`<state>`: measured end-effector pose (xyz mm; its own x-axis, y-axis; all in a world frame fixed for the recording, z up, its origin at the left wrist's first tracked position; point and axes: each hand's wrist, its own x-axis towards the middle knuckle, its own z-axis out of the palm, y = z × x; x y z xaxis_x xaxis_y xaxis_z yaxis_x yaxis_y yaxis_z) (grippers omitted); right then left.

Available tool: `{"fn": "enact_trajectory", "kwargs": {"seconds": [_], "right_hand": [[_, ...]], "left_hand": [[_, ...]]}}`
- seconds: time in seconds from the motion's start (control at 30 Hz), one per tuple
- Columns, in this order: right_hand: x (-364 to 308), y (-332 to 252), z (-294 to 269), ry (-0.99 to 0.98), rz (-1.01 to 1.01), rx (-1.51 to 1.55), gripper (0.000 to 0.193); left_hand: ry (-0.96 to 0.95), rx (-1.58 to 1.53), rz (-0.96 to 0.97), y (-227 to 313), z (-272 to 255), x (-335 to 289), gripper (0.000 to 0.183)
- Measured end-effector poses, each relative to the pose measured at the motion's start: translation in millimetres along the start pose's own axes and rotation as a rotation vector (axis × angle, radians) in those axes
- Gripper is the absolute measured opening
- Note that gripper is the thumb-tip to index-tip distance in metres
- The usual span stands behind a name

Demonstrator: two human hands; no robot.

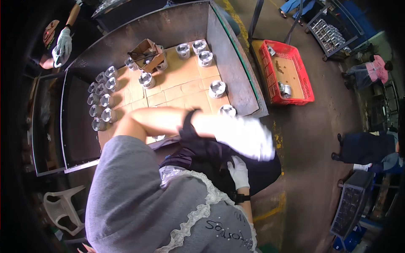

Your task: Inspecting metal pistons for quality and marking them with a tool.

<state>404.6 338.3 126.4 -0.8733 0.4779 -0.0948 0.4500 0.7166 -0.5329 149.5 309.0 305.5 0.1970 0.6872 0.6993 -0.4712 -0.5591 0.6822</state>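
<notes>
My left hand (pixel 249 137), in a white glove, is smeared by motion as its forearm crosses in front of my body to the right. Its fingers and anything in them cannot be made out. Lower down, my gloved right hand (pixel 239 172) rests on dark cloth (pixel 265 173) at my lap, thumb apart from the fingers, with nothing seen in it. Nearest my left hand is a metal piston (pixel 228 110), partly hidden by the forearm. Another piston (pixel 217 89) stands beyond it on the cardboard sheet (pixel 181 90). Several pistons (pixel 106 100) stand grouped at the left.
A high metal wall (pixel 232 55) bounds the work surface on the right. On the cardboard sits a small open carton (pixel 148 57). A red crate (pixel 310 90) holding a few pistons stands to the right. Another person's gloved hand (pixel 63 46) shows at far left, above a plastic chair (pixel 63 208).
</notes>
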Motion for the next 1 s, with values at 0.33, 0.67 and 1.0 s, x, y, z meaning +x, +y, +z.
{"fn": "enact_trajectory", "kwargs": {"seconds": [0.33, 0.67, 1.0], "right_hand": [[4.5, -5.2, -6.4, -0.194, 0.205, 0.128, 0.033], [20.6, -14.8, -14.6, -0.116, 0.253, 0.198, 0.030], [44.1, -38.4, -115.7, 0.214, 0.280, 0.222, 0.027]], "left_hand": [[-0.382, 1.080, -1.467, -29.3, -187.9, -145.8, 0.046], [-1.150, 1.219, -1.032, -240.9, -198.6, -178.7, 0.028], [0.977, 0.621, -1.169, 14.0, -149.1, -119.3, 0.043]]}}
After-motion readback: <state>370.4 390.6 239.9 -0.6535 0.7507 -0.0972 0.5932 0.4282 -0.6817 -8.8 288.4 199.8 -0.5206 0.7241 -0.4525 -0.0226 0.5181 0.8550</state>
